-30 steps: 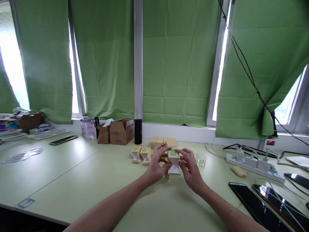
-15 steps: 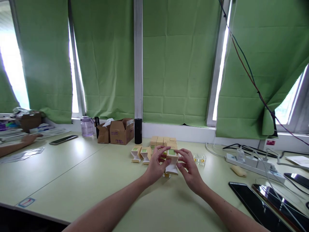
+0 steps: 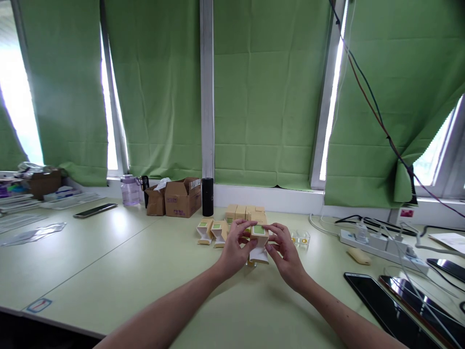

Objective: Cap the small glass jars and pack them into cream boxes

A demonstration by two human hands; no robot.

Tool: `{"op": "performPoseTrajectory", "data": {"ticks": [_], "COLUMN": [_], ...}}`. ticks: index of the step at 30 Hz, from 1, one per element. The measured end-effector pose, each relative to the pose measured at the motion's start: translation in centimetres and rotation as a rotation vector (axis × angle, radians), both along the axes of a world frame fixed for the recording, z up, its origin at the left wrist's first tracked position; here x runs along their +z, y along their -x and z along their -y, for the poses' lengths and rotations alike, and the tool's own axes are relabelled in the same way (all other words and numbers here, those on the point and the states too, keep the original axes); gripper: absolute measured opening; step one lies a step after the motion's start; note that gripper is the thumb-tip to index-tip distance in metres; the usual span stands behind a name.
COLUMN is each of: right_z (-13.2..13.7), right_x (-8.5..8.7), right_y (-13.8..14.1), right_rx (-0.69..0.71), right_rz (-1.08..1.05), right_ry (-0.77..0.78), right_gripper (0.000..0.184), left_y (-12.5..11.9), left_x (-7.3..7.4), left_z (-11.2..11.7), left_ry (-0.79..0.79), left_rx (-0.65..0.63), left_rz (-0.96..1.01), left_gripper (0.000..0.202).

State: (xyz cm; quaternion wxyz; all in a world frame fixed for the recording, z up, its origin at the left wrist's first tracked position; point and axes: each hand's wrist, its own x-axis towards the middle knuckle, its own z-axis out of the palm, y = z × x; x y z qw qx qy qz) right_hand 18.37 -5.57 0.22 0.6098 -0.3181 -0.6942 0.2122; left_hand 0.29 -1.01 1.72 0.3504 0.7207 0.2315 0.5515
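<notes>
Between my two hands is a small tan cardboard box (image 3: pixel 259 241) with a green patch on top and a white flap hanging open toward me. My left hand (image 3: pixel 236 245) grips its left side, thumb and fingers bent. On the other side my right hand (image 3: pixel 285 252) pinches it with thumb and fingertips. A small clear piece with a yellow part (image 3: pixel 251 264) shows just below the box, mostly hidden. Two similar open boxes (image 3: pixel 220 233) stand left of my hands. Behind stands a row of closed tan boxes (image 3: pixel 240 212). Clear containers with yellow centres (image 3: pixel 301 238) lie right of my right hand.
A brown carton (image 3: pixel 182 198), a black cylinder (image 3: pixel 208 196) and a purple bottle (image 3: pixel 130 190) line the back. At right are a white power strip (image 3: pixel 385 252) with cables, a tan oval object (image 3: pixel 359 256) and dark phones (image 3: pixel 381 305). Another phone (image 3: pixel 95 210) lies left.
Another person's hand at the far left has gone out of view. My hands stay on the box with hardly any movement.
</notes>
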Motion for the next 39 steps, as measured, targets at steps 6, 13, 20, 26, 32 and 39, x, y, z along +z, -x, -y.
{"op": "performPoseTrajectory", "data": {"ticks": [6, 13, 20, 26, 32, 39], "right_z": [-0.1, -0.5, -0.9, -1.1, -1.2, -1.6], "right_x": [0.1, -0.1, -0.5, -0.6, -0.6, -0.8], "right_y": [0.1, 0.2, 0.2, 0.2, 0.0, -0.3], "right_rx": [-0.015, -0.032, -0.062, -0.074, -0.081, -0.098], "right_rz": [-0.028, -0.037, -0.033, -0.035, -0.043, -0.083], "right_ry": [0.008, -0.007, -0.028, -0.035, -0.02, -0.016], "right_gripper": [0.03, 0.028, 0.027, 0.026, 0.026, 0.028], "left_y": [-0.2, -0.2, -0.2, -0.2, 0.2, 0.8], "left_x": [-0.1, 0.0, -0.4, -0.5, -0.3, 0.0], "left_z": [0.2, 0.5, 0.3, 0.3, 0.7, 1.2], "left_ry": [-0.002, -0.02, -0.035, -0.036, -0.016, -0.035], "left_rx": [-0.003, 0.012, 0.022, 0.031, -0.037, -0.174], "left_rz": [-0.009, -0.018, -0.033, -0.053, -0.101, -0.246], "left_gripper": [0.041, 0.04, 0.04, 0.042, 0.049, 0.102]}}
